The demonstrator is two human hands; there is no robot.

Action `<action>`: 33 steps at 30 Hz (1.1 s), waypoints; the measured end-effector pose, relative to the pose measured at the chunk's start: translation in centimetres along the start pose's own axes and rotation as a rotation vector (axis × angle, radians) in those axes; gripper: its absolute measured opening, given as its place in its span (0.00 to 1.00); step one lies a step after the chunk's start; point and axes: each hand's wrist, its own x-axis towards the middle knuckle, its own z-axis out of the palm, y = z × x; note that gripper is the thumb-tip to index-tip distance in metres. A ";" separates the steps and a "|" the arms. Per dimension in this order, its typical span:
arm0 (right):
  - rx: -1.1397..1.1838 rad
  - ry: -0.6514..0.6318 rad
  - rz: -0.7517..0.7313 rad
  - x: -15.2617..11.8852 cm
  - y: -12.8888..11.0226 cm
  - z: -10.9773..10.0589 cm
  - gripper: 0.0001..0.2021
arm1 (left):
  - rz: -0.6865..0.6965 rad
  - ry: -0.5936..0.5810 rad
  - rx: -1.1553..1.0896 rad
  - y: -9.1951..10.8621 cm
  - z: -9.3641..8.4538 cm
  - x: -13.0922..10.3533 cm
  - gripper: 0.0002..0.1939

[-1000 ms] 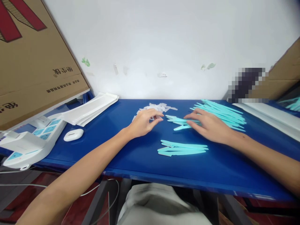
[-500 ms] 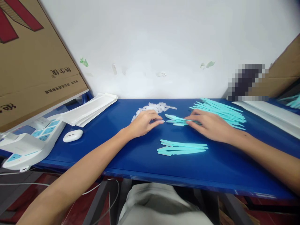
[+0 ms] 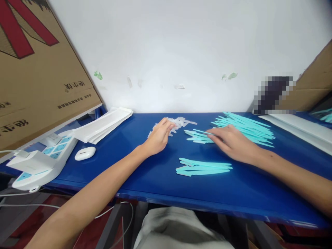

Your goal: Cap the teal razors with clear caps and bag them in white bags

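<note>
My right hand (image 3: 228,140) pinches a teal eyebrow razor (image 3: 199,131) by its handle, its tip pointing left. Just under it, a few more teal razors (image 3: 193,138) lie on the blue table. My left hand (image 3: 159,135) is at the pile of small translucent plastic caps (image 3: 181,121), fingertips drawn together at the pile's near side. Whether a cap is between those fingers is hidden. Closer to me, a small group of razors (image 3: 203,169) lies side by side, blade ends to the left. Behind my right hand spreads a large heap of teal razors (image 3: 246,124).
At the left are a white power strip (image 3: 55,162) with chargers, a white earbud case (image 3: 85,153) and a stack of white sleeves (image 3: 103,124). A cardboard box (image 3: 46,76) leans at far left. White trim (image 3: 301,131) lies at right, before a white wall (image 3: 168,52).
My left hand has moved up to the cap pile and its fingers have closed. My right hand has raised one razor off the small group beneath it. The view has shifted slightly.
</note>
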 end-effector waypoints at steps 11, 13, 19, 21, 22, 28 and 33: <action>0.150 0.091 -0.060 -0.2 -1.7 0.5 0.23 | -0.076 -0.034 -0.087 1.0 -1.2 0.3 0.15; 0.116 0.146 -0.094 -0.2 -1.9 0.6 0.23 | -0.141 0.022 -0.157 1.2 -1.5 0.4 0.14; -0.042 0.242 -0.131 -0.5 -2.1 0.8 0.22 | -0.402 0.085 -0.682 2.1 -0.8 1.0 0.19; -0.079 0.247 -0.122 -0.5 -1.8 0.8 0.21 | -0.441 0.068 -0.741 2.3 -0.3 1.0 0.20; -0.088 0.238 -0.115 -0.6 -1.7 0.8 0.21 | -0.451 0.072 -0.742 2.3 -0.1 1.0 0.21; -0.082 0.192 -0.073 -0.5 -1.6 0.5 0.21 | -0.397 0.133 -0.609 2.6 0.7 0.6 0.18; -0.056 0.158 -0.067 -0.5 -2.0 0.1 0.21 | -0.333 0.159 -0.589 2.7 1.0 0.5 0.16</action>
